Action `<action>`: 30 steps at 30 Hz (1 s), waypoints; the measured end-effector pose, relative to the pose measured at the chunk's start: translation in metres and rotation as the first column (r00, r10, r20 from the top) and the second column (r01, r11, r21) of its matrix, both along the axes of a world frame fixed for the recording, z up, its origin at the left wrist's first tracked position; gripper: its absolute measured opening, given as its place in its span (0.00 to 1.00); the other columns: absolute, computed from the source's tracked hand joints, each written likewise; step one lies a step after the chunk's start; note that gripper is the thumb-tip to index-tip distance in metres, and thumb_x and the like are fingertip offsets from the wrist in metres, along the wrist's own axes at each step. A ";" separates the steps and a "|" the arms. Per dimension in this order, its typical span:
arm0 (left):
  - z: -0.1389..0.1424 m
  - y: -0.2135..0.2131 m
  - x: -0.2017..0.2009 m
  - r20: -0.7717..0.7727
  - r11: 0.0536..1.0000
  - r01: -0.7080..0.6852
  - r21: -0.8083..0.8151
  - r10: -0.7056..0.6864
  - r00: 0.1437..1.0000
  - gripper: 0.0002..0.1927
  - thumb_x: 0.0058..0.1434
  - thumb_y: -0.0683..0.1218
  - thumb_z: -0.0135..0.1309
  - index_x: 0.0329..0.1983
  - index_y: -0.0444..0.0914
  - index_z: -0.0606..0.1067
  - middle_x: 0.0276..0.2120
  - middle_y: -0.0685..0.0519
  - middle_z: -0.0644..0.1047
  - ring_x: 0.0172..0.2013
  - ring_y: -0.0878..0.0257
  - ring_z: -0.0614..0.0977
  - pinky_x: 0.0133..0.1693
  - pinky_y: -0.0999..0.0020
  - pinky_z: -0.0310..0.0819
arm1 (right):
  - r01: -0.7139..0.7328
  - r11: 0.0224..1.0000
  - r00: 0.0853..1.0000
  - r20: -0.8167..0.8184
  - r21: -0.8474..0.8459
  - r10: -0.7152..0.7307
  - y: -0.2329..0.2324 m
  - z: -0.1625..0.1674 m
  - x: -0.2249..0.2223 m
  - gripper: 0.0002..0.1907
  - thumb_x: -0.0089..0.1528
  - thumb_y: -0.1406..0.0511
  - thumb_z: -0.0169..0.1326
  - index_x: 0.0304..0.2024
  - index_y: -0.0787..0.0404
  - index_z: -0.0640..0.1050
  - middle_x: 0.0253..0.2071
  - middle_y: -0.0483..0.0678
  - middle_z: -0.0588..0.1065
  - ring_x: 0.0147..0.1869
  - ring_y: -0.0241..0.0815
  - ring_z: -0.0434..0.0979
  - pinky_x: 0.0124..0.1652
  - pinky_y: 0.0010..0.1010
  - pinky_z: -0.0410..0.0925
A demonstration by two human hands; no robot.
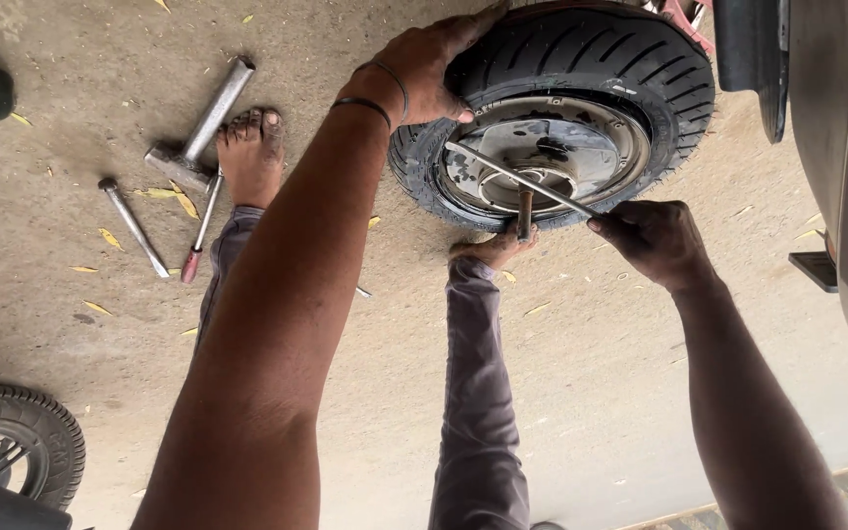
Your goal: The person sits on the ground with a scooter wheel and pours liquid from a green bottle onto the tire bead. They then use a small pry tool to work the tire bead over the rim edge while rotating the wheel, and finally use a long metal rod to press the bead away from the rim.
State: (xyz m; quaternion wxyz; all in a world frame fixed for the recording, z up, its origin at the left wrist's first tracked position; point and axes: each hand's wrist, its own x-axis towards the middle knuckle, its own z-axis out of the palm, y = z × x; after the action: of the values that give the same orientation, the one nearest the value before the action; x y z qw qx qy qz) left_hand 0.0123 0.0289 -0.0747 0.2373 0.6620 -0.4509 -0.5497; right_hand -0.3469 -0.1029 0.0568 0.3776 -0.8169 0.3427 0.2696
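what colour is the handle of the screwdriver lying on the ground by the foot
Red; the screwdriver shows its red handle tip near the bare foot in the head view.

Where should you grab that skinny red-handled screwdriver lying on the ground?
Grab the screwdriver by its red handle, the thicker end nearest the camera, coming straight down from above. It lies flat on the concrete, so only its top and sides are free. Its thin metal shaft runs up beside the bare foot and the hammer, so that end looks crowded.
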 end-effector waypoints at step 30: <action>-0.018 0.017 -0.035 0.221 0.984 -0.116 0.134 0.084 0.972 0.71 0.37 0.49 0.79 0.75 0.56 0.40 0.61 0.43 0.63 0.55 0.39 0.75 0.50 0.52 0.80 | 0.663 -0.443 0.195 -0.710 0.604 -0.677 0.145 0.057 0.131 0.14 0.69 0.69 0.47 0.56 0.69 0.74 0.17 0.44 0.67 0.13 0.33 0.66 0.15 0.23 0.63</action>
State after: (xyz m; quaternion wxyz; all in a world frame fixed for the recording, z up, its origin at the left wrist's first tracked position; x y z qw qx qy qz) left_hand -0.0226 0.0455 -0.0927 0.1656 0.7549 -0.3982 -0.4941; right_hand -0.2161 0.0421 0.1133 0.8337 -0.0020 0.5447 0.0912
